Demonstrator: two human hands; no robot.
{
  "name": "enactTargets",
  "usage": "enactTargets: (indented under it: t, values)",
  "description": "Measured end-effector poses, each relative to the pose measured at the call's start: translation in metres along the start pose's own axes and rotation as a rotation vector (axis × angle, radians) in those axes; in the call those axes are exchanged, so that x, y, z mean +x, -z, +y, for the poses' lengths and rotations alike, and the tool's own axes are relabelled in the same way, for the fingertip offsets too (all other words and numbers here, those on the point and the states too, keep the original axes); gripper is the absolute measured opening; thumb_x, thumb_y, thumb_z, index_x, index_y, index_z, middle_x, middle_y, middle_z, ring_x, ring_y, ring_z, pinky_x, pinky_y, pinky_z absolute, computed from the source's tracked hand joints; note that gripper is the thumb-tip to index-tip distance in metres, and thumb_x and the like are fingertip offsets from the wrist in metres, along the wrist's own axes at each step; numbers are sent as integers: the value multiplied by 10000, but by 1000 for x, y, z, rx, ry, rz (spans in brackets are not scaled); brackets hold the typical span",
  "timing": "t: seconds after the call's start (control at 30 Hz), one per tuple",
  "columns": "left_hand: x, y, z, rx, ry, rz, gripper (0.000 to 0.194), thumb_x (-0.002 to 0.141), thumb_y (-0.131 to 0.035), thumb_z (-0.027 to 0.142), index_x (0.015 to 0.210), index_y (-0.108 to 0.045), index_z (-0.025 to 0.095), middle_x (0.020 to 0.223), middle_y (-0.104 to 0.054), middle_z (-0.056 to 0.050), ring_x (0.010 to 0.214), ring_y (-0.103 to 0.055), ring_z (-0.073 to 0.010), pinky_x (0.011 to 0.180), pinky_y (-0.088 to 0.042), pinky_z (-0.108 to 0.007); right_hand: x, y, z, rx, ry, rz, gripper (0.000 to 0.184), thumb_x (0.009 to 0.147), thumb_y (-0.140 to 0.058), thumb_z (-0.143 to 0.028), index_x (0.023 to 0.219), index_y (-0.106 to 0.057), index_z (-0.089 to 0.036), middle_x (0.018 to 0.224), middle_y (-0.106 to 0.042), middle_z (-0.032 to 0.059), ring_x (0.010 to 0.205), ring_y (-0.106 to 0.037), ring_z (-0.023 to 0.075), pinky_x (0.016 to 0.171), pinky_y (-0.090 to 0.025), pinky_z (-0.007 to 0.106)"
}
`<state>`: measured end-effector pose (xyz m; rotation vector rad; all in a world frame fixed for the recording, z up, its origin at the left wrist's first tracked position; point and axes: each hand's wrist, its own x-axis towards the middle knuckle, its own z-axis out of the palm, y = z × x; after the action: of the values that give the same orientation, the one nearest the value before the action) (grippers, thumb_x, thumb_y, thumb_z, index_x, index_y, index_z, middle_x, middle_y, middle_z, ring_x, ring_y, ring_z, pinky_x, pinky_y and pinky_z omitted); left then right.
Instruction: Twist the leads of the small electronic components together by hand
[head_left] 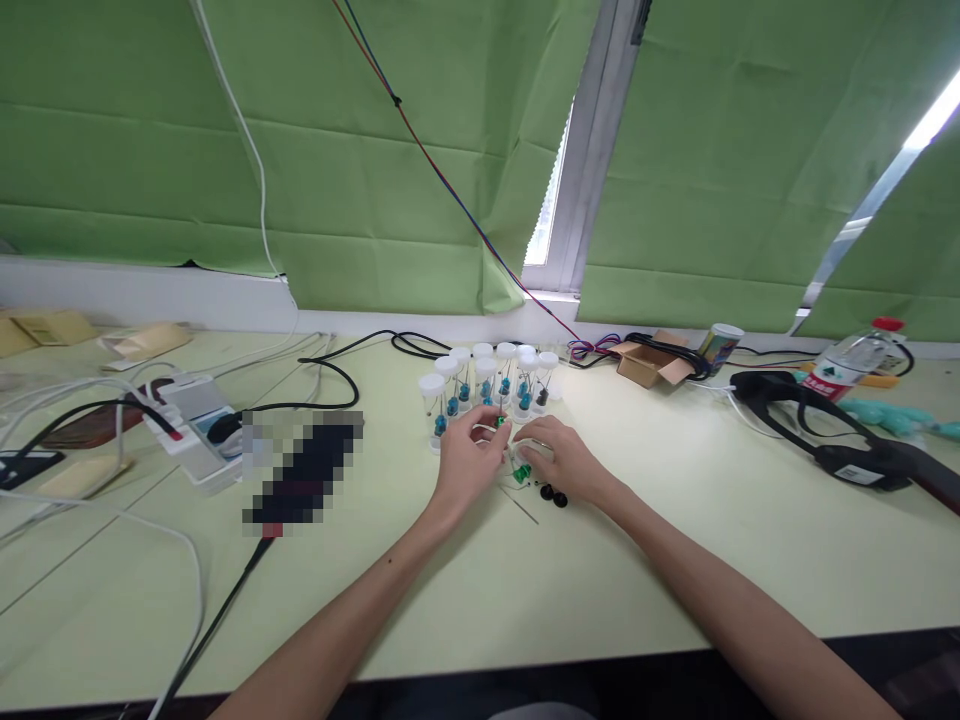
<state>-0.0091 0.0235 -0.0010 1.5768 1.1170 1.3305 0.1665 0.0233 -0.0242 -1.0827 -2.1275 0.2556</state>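
My left hand point(471, 455) pinches a small green part point(501, 421) with a thin rod standing up from it. Close beside it, my right hand point(559, 455) has its fingers curled together; what they hold, if anything, is too small to make out. Below the fingertips lies another green piece point(521, 473). Two small black round pieces point(553, 496) rest by the right hand, and a thin metal rod point(521, 506) lies on the table. Just behind both hands stand several clear tubes with white caps point(484, 352), most with blue parts on thin rods inside.
On the left are a dark pixelated device point(304, 475), a white power strip point(199, 435) and tangled cables. An open cardboard box point(652, 362), a can point(720, 347), a water bottle point(847, 362) and a black strapped object point(825, 435) occupy the right side of the table point(637, 600).
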Motion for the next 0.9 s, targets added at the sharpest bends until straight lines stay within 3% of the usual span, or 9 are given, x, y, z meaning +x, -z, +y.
enactTargets:
  t: [0.17,0.37,0.9]
  values:
    - [-3,-3,0,57,-22,-6,246,781,-623,398,886,-635,175,846,-640,-42,612,-593,-128,553,-508,-251,0,1,0,-35,15,-126,172,885,-557,-167,988,-685,-219,998,-692,71,993,-600,237,885,-481,396]
    - [-7,-4,6,57,-5,-28,242,783,-620,386,906,-635,179,846,-653,-41,603,-592,-125,574,-512,-258,-2,0,5,-53,1,-115,231,864,-521,-102,984,-679,-219,1009,-683,74,1001,-596,240,874,-484,403]
    - [-8,-6,6,57,-8,-20,270,798,-609,348,1000,-666,177,970,-679,-80,736,-639,-162,598,-534,-261,1,-3,5,-48,15,-133,176,923,-525,-164,925,-697,-200,913,-673,75,918,-579,233,814,-477,363]
